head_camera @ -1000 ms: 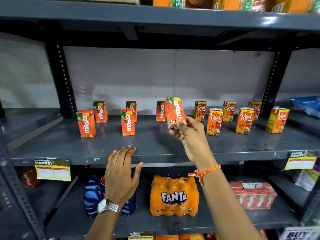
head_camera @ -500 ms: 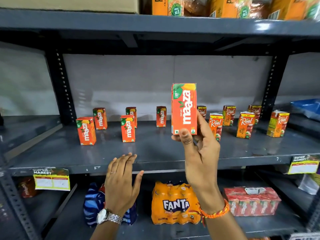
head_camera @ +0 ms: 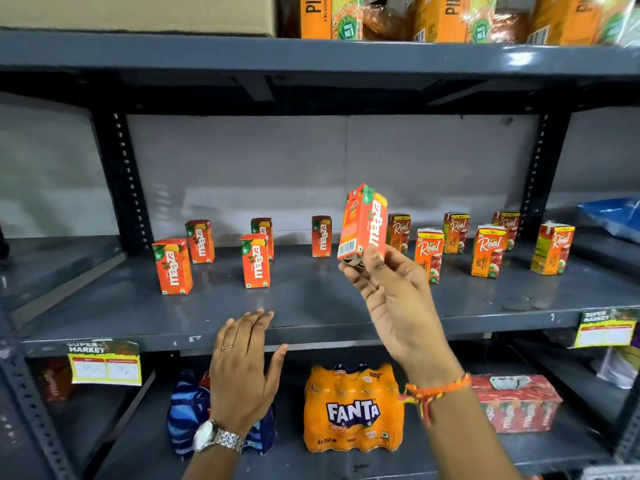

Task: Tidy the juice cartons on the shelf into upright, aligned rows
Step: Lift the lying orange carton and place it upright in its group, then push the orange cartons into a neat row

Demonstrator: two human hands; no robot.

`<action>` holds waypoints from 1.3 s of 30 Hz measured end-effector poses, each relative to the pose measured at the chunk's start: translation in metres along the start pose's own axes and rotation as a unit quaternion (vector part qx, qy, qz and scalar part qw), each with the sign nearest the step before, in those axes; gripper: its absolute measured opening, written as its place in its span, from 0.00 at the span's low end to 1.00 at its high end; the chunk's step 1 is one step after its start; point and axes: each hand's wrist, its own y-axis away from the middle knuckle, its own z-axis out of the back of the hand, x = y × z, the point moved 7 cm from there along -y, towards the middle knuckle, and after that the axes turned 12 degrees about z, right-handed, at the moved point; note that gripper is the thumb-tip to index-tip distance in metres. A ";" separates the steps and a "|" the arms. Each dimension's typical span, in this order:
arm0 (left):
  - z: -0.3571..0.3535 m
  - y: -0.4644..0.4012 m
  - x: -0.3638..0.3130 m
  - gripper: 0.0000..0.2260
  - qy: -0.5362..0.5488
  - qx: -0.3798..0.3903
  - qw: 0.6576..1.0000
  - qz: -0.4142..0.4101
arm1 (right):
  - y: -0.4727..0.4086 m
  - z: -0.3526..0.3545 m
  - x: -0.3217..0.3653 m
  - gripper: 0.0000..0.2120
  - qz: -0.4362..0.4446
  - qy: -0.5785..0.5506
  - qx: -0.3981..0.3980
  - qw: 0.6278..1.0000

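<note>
My right hand (head_camera: 394, 299) grips an orange Maaza carton (head_camera: 362, 223) by its base, holding it tilted in the air above the middle of the grey shelf (head_camera: 311, 306). Several Maaza cartons stand upright on the shelf's left half, among them a front left one (head_camera: 172, 266), a middle one (head_camera: 255, 260) and a back one (head_camera: 321, 236). Several Real cartons (head_camera: 488, 251) stand upright on the right half in two loose rows. My left hand (head_camera: 242, 368), fingers spread and holding nothing, rests at the shelf's front edge.
A Fanta multipack (head_camera: 353, 408), a blue striped pack (head_camera: 183, 410) and a red carton pack (head_camera: 517, 401) sit on the lower shelf. Large juice cartons (head_camera: 443, 17) and a cardboard box (head_camera: 138, 12) fill the upper shelf. Price tags (head_camera: 104, 363) hang on the edge. A blue bag (head_camera: 613, 216) lies far right.
My right hand lifted the Maaza carton toward the camera, then moved it back out over the shelf and tilted it so its barcode side shows. My left hand stayed at the edge.
</note>
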 end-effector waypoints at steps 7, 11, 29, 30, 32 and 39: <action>0.000 0.001 0.000 0.25 0.000 0.005 1.000 0.007 | -0.063 0.037 -0.058 0.06 -0.115 0.244 0.030 0.962; 0.001 -0.001 -0.001 0.25 -0.003 0.014 1.000 0.006 | -0.103 0.056 -0.084 0.14 -0.090 0.451 0.052 0.887; 0.008 -0.001 -0.002 0.23 0.012 -0.004 0.999 0.033 | -0.124 0.050 -0.112 0.26 -0.053 0.611 0.151 0.775; 0.013 -0.004 -0.005 0.22 0.011 -0.009 0.999 0.047 | -0.124 0.050 -0.112 0.26 -0.051 0.613 0.150 0.774; 0.024 -0.018 -0.010 0.19 -0.005 -0.009 0.997 0.082 | -0.123 0.051 -0.112 0.26 -0.048 0.610 0.146 0.778; 0.000 -0.122 0.041 0.31 0.085 0.203 0.938 0.268 | -0.119 0.051 -0.107 0.25 -0.034 0.589 0.144 0.794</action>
